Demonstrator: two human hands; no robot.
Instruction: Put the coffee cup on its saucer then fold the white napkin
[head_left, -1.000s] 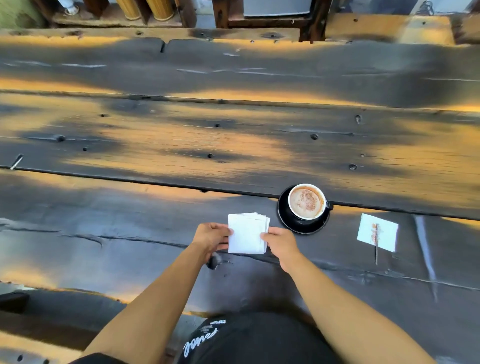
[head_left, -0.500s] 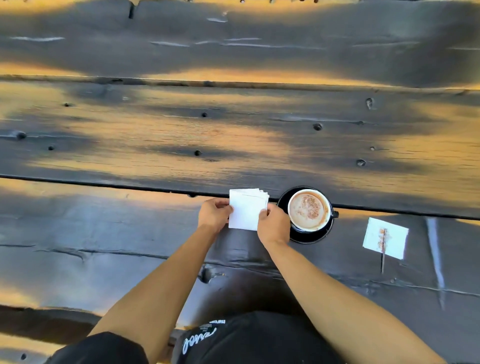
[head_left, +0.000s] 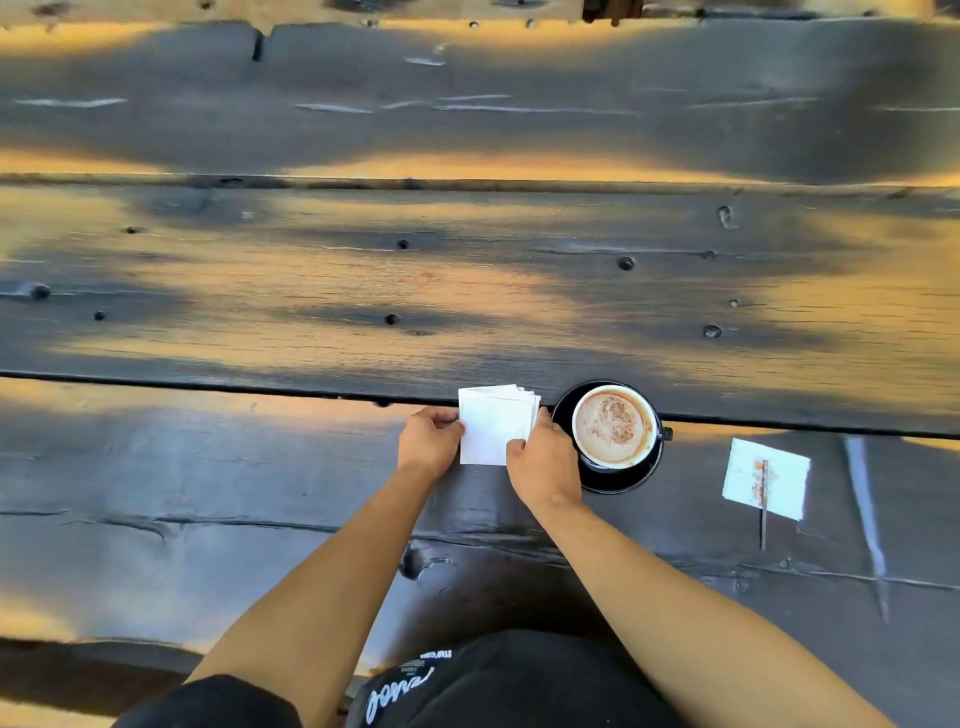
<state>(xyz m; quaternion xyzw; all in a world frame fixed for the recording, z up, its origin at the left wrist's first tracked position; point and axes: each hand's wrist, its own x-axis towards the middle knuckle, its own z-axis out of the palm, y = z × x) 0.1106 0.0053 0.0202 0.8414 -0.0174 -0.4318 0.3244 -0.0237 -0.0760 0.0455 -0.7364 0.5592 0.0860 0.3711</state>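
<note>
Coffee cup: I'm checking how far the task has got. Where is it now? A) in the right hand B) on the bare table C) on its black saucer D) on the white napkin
C: the coffee cup sits on its black saucer, beside the hands.

Counter (head_left: 467, 291) is dark charcoal wood streaked with warm orange patches. Napkin (head_left: 493, 428) is plain white. The cup (head_left: 613, 426) is white inside, tan foam dusted with brown speckles, sitting on a glossy black saucer (head_left: 618, 480). Another white paper (head_left: 766, 478) has a rusty brown smear.
</note>
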